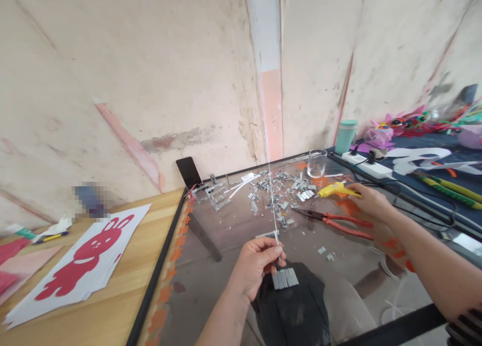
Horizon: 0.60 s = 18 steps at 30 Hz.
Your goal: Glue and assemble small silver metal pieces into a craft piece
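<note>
My left hand (263, 258) is closed in a pinch around a long thin white rod (271, 195), which stands nearly upright over the table. A small grey piece shows at the fingertips, too small to make out. Just below these fingers is a flat row of grey metal strips (285, 278). Over at the right, my right hand (367, 201) is closed on a yellow glue gun (335, 189), its nozzle pointing left. Red-handled pliers (339, 222) lie on the glass table (233, 235) beneath the right hand and forearm.
Many loose grey metal pieces (278, 185) are scattered across the back of the table. A drinking glass (317, 164), a green cup (346, 136) and a white power strip (367, 165) with cables stand at the back right. A phone (189, 172) leans on the wall.
</note>
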Each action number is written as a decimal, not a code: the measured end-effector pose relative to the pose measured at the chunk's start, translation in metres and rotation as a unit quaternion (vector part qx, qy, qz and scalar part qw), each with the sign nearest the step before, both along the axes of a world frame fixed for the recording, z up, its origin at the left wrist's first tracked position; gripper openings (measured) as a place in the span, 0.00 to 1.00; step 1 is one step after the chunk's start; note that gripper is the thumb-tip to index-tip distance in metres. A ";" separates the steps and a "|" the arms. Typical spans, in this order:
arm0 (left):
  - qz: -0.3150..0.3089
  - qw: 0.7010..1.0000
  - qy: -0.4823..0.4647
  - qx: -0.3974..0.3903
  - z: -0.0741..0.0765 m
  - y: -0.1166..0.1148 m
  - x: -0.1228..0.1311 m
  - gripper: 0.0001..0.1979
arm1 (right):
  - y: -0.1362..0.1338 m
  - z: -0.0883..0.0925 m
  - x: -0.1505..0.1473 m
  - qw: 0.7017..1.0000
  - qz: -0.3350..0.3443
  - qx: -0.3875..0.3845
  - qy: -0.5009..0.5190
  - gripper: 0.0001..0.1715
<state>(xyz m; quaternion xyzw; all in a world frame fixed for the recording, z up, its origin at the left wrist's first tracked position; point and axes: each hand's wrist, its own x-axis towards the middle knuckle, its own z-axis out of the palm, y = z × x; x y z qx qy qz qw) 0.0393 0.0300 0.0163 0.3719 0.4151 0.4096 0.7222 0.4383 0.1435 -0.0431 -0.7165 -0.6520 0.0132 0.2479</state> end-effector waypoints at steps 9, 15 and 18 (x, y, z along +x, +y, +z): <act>-0.002 1.000 0.007 0.005 0.001 -0.002 -0.001 0.17 | -0.013 0.024 -0.023 0.996 -0.046 -0.022 -0.071 0.21; 0.005 1.000 0.008 0.007 0.002 0.000 -0.001 0.18 | -0.044 0.041 -0.060 0.989 0.114 -0.058 -0.073 0.18; 0.004 1.000 0.009 0.007 0.002 0.000 -0.001 0.17 | -0.064 0.038 -0.078 0.968 0.198 -0.084 -0.130 0.19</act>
